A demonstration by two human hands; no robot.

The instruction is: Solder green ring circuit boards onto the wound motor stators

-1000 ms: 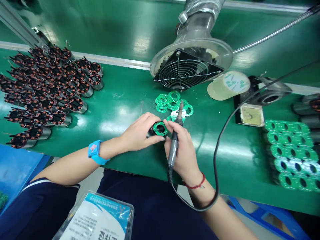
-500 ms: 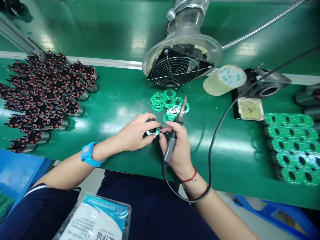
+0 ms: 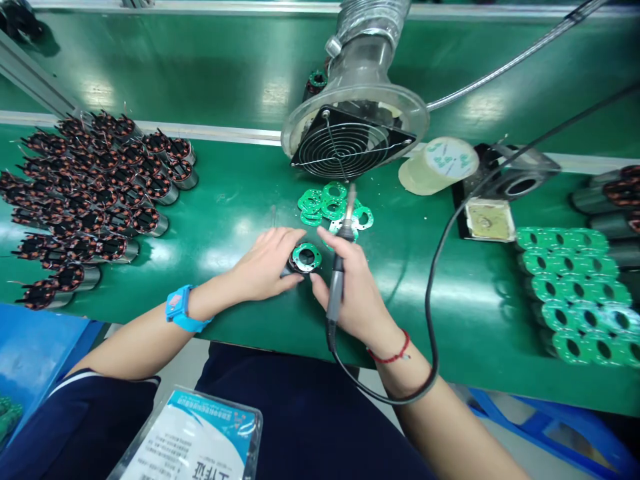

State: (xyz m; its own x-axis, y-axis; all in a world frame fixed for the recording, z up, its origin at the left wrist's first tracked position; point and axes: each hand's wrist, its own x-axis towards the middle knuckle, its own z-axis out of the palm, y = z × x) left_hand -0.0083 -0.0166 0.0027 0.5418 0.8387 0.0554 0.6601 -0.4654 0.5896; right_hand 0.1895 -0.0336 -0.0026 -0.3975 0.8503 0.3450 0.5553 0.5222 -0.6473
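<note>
My left hand [image 3: 263, 265] curves around the side of a motor stator [image 3: 292, 266], which stands on the green bench. A green ring-shaped circuit board [image 3: 317, 257] lies on top of the stator, its centre hole facing up. In my right hand [image 3: 360, 293] is a soldering iron [image 3: 337, 288], gripped by its dark handle with the tip pointing up and away from me. The thumb and index finger of that hand are spread beside the stator's right side. Just beyond both hands lies a loose pile of green ring boards [image 3: 332, 208], partly hidden by the iron.
Rows of wound stators [image 3: 107, 193] stand at left. A fume extractor fan [image 3: 345, 150] hangs over the back. Right of it are a tape roll [image 3: 440, 165] and an iron stand with sponge [image 3: 489, 220]. Board-topped stators [image 3: 575, 290] fill the right. The iron's cable [image 3: 431, 313] loops beside my forearm.
My right fingers have drawn back from the board, and my left fingers have shifted to the stator's side. The board on top now shows fully. The view has shifted slightly.
</note>
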